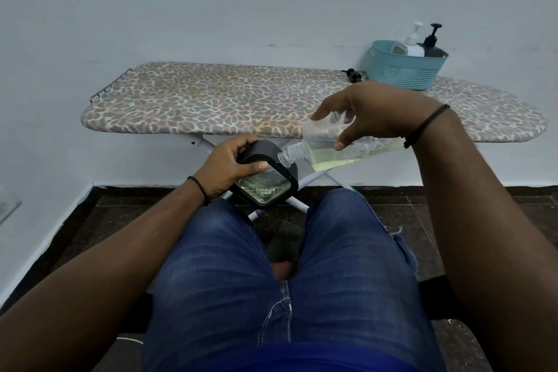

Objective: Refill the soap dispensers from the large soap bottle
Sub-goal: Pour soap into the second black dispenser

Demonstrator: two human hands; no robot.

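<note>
Large soap bottle point(341, 148) clamped in my right grip point(371, 112), neck at dispenser point(265, 178), mid-frame, held in left grip point(229, 166); mouths possibly misaligned, so spill risk.

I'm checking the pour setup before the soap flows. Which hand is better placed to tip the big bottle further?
The right hand: it already grips the large soap bottle, whose mouth sits at the dispenser. The left hand is busy holding that dispenser steady.
</note>
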